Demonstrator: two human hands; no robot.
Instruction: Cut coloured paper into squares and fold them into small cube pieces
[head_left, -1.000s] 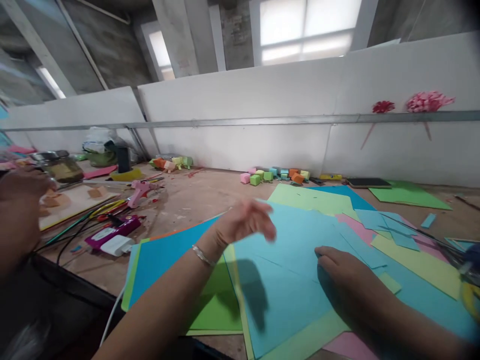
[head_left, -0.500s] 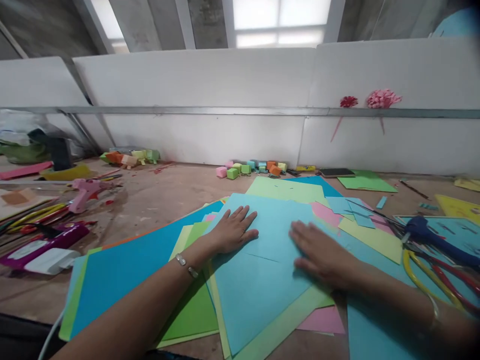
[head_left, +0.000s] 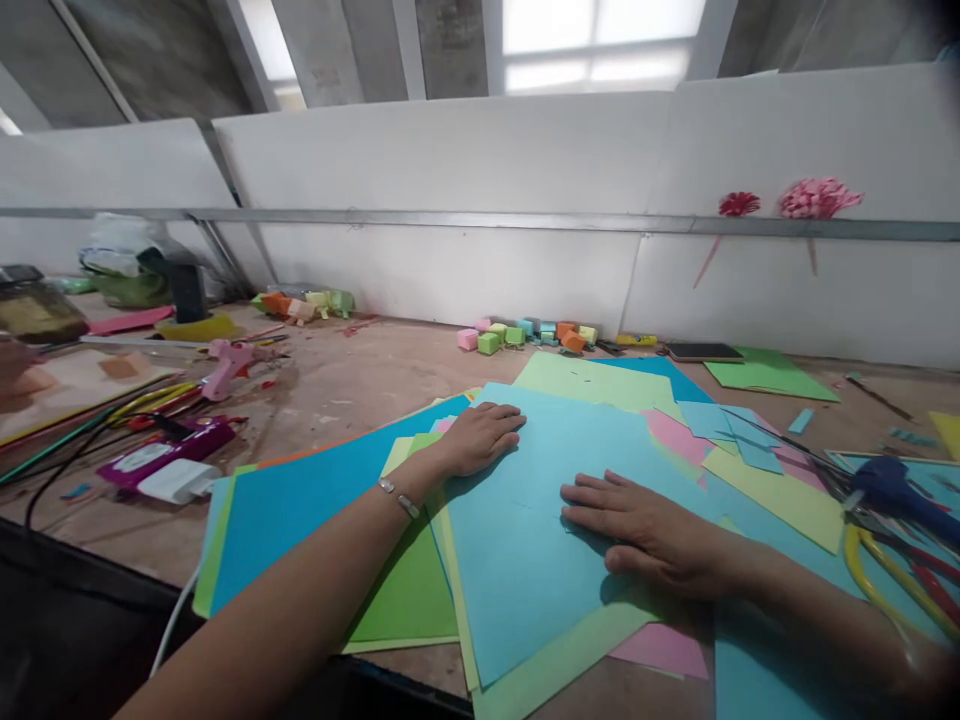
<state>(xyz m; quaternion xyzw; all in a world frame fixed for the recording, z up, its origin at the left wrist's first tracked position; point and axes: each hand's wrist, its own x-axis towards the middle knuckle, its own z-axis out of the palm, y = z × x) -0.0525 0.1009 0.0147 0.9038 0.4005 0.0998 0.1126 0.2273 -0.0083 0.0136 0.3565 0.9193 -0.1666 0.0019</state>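
Observation:
A light blue sheet of paper (head_left: pixel 517 570) lies on top of a fanned pile of coloured paper in front of me. My left hand (head_left: pixel 480 438) rests flat on its upper left part, fingers stretched out. Palm down over the sheet's right half is my right hand (head_left: pixel 645 530), its fingers straight and slightly apart; a shadow falls beneath it. Neither hand grips anything. A thin crease or slit shows on the sheet between the hands. Under it are pale green paper (head_left: pixel 570 660), bright green paper (head_left: pixel 412 600) and a darker blue sheet (head_left: pixel 307 510).
Scissors with yellow handles (head_left: pixel 885 570) and a dark blue-handled tool (head_left: pixel 907 500) lie at right. Small paper cubes (head_left: pixel 517 336) stand by the white wall. At left are a pink glue gun (head_left: pixel 229 368) and a white plug adapter (head_left: pixel 178 481). Pink paper flowers (head_left: pixel 817 198) hang on the rail.
My right hand has moved down and a little left over the light blue sheet, and is no longer blurred. My left hand stays on the sheet. The view has turned slightly left.

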